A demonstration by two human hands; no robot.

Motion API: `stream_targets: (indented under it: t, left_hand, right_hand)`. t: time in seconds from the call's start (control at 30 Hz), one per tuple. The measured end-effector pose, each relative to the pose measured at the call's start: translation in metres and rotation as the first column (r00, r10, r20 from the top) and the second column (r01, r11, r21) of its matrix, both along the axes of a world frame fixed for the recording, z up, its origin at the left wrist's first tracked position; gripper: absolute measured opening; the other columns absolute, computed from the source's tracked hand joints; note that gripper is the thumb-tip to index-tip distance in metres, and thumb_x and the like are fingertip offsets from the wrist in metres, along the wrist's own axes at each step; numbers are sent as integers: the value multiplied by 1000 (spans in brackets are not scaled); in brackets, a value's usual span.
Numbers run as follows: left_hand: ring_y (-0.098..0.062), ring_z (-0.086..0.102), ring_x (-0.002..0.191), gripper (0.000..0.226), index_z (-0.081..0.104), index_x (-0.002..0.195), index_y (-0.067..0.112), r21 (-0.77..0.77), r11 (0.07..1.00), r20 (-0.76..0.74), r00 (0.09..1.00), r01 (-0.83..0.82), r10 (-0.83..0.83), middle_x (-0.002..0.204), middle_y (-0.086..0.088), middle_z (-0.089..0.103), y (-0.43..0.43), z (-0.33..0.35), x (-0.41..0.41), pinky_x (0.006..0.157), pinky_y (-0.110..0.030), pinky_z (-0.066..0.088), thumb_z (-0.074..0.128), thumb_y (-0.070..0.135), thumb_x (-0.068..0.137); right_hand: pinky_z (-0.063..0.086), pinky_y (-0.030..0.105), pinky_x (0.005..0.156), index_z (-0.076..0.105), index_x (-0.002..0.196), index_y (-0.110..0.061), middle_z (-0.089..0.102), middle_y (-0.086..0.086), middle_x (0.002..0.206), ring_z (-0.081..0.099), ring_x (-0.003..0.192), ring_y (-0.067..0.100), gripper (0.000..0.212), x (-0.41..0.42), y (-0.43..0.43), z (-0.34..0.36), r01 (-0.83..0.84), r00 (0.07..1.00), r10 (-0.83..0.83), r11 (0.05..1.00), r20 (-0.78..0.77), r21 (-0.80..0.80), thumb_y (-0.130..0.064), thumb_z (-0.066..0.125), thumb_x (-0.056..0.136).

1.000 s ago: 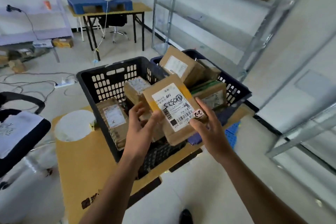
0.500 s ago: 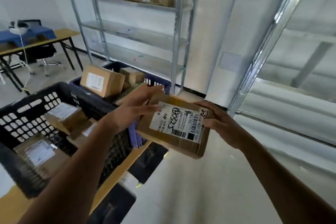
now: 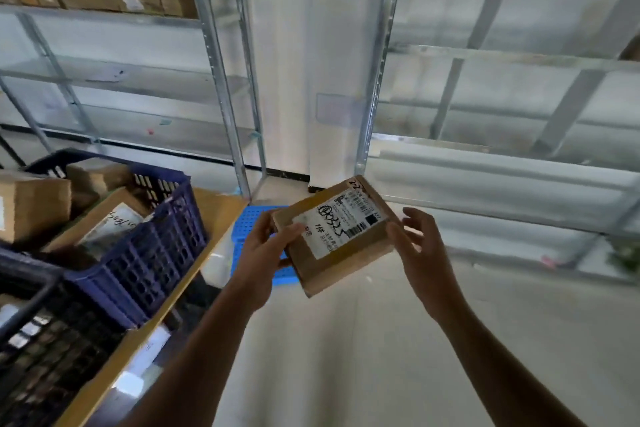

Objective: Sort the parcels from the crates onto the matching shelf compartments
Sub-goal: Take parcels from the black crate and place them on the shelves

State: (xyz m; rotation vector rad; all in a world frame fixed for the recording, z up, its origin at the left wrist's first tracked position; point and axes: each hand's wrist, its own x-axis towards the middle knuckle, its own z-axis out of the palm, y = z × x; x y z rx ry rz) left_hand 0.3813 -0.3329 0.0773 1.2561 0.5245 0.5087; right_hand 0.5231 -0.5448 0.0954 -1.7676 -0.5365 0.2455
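Parcel [image 3: 337, 234] now clear of blue crate [image 3: 152, 236] of boxes.

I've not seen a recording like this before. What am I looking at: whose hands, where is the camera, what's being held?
There is no machine here: a person wears one wide-angle camera on the head, looking down at their own bare hands. The left hand grips a flat cardboard parcel with a white shipping label, thumb on top. The right hand is at the parcel's other edge with fingers spread, barely touching if at all. At left, a blue crate and a black crate of parcels sit on a yellow table. Metal shelves stand ahead.
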Motion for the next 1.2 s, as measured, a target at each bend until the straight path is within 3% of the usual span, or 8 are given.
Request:
stream_targets:
  t: [0.13,0.23,0.37,0.5,0.67,0.83,0.93,1.2]
  left_hand:
    - [-21,73,104,57,55,129,22,-29,999,54,998,-28,30,118,-6,72,-38,-12,42,77,-35,62,81,28,79]
    - [-17,71,110,70,45,144,39,-2,998,63,996,66,-66,118,6,73,-54,-23,61,80,-31,61,81,31,85]
    - [-17,66,120,88,39,147,54,6,986,55,985,164,-164,132,9,64,-61,-29,85,91,-39,60,84,50,71]
    - [-20,57,131,79,42,144,54,114,958,27,963,263,-268,149,4,49,-56,-24,117,101,-46,55,78,59,74]
    - [-11,54,132,64,40,140,63,203,885,5,904,418,-428,146,17,54,-37,-8,164,90,-23,52,65,65,81]
    - [-3,54,129,53,45,141,58,352,751,-64,815,558,-576,141,22,58,-16,14,220,100,-27,50,48,74,90]
    - [-4,47,134,56,48,144,46,538,702,-125,868,467,-481,152,15,49,-17,25,259,101,-26,45,42,69,93]
    - [-24,27,153,68,45,151,32,877,321,-209,887,356,-412,161,4,40,-71,7,345,122,-51,30,30,71,97]
  right_hand:
    - [58,48,98,43,144,-30,50,0,145,60,124,19,79,1,-18,-24,68,990,-65,998,-125,17,-69,62,77]
    - [63,34,83,42,138,-43,58,-6,137,69,109,5,66,6,-19,-35,25,972,-6,996,-236,80,-67,64,81]
    - [64,29,73,35,145,-49,67,-13,126,71,108,3,83,21,-11,-44,75,959,-18,979,-284,189,-69,73,73]
    - [63,26,72,36,146,-52,70,-24,117,72,109,4,74,47,0,-40,147,968,-95,965,-233,218,-53,76,84]
    - [64,34,78,41,146,-49,71,-17,121,72,112,12,68,93,7,-17,237,962,-193,942,-196,237,-43,76,87]
    - [64,40,83,42,146,-47,70,-10,128,71,116,19,67,128,-9,2,310,948,-282,921,-146,235,-39,76,89]
    - [65,47,84,39,150,-47,63,-2,138,70,119,25,69,141,-29,5,388,921,-371,892,-115,234,-35,74,92]
    - [64,48,86,36,153,-44,55,6,145,70,119,24,71,170,-118,-16,565,824,-537,803,-178,190,-32,74,93]
